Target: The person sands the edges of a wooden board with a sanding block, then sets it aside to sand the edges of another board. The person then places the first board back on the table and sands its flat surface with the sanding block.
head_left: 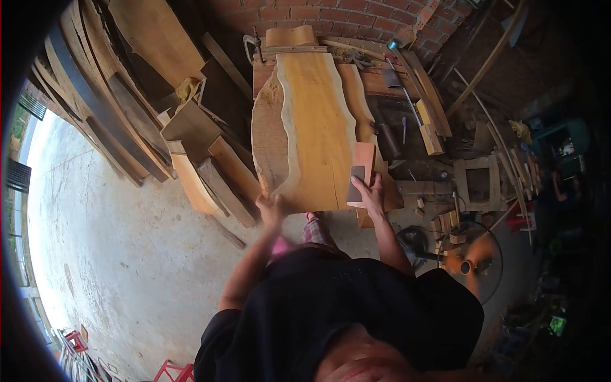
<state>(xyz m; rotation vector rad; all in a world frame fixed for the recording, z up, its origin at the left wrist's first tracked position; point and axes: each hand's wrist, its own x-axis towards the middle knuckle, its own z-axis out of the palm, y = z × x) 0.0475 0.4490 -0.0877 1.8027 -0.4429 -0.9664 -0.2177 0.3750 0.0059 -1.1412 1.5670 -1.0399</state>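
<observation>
A long live-edge wooden slab (318, 121), yellow-brown with pale wavy edges, lies lengthwise in front of me on the workbench. My left hand (270, 207) is at its near left corner, fingers closed around the edge. In my right hand (372, 193) is a sanding block (365, 156), a reddish wooden block with a dark grey-brown sheet around its lower part. The hand grips it from the right, thumb across the dark sheet. The block overlaps the slab's near right edge. Under the slab on the left shows a rougher brown board (268, 137).
Tall planks (95, 89) and offcuts (194, 130) lean at the left. A clamp (252, 48) stands at the bench's far left corner, before a brick wall (356, 16). To my right are a round fan (468, 267) and a wooden frame (477, 181). Concrete floor (127, 254) spreads at the left.
</observation>
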